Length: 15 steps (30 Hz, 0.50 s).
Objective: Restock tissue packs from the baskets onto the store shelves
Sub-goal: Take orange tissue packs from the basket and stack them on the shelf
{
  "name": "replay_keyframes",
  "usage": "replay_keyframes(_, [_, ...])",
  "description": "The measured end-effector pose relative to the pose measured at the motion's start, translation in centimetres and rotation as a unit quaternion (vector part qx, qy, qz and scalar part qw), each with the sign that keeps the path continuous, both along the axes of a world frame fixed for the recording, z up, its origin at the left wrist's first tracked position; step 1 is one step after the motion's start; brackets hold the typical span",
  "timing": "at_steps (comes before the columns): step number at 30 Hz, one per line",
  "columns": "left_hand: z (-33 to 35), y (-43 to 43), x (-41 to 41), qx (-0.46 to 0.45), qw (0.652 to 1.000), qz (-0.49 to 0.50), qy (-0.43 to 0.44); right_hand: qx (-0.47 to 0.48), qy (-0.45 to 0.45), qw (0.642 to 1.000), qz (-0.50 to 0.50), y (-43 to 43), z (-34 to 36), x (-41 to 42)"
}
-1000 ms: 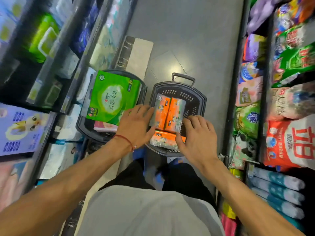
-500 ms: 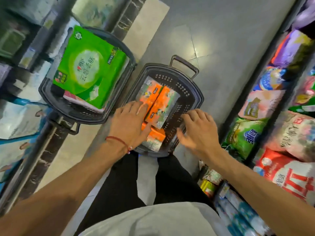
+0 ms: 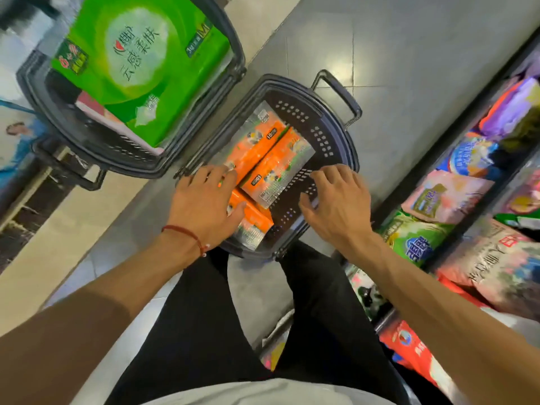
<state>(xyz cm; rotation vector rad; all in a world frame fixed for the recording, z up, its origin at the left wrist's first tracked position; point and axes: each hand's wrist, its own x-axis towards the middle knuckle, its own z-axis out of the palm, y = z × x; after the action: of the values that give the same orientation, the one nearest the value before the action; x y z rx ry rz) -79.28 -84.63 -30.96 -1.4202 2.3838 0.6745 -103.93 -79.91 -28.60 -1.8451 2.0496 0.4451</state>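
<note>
A dark perforated basket (image 3: 295, 109) stands on the floor in front of my legs. In it two orange tissue packs (image 3: 264, 154) lie side by side, and a third orange pack (image 3: 252, 222) lies nearer to me. My left hand (image 3: 201, 203), a red cord on its wrist, rests flat on the packs at the basket's left side, thumb on the nearest one. To the right of the packs, my right hand (image 3: 336, 200) hovers over the basket's floor with spread, slightly bent fingers and holds nothing.
A second dark basket (image 3: 128, 166) to the upper left holds a big green tissue pack (image 3: 140, 62) on top of other packs. Shelves of coloured bagged goods (image 3: 450, 197) run along the right. Another shelf edge (image 3: 20, 197) lies at the left. Grey floor tiles show beyond.
My right hand has come off the orange packs and moved to the basket's right side. My left hand stays on the packs. The view has tilted and drawn nearer.
</note>
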Motion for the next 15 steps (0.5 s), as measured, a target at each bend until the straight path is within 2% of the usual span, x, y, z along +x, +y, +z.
replay_keyframes(7, [-2.6,0.7,-2.1,0.017,0.990,0.138,-0.003,0.009,-0.016,0.993,0.119,-4.0,-5.1,-2.8])
replay_keyframes(15, [-9.0,3.3,-9.2,0.065,0.939,0.338,-0.011,0.069,-0.030,0.971,0.227,-9.5,-13.8,-7.0])
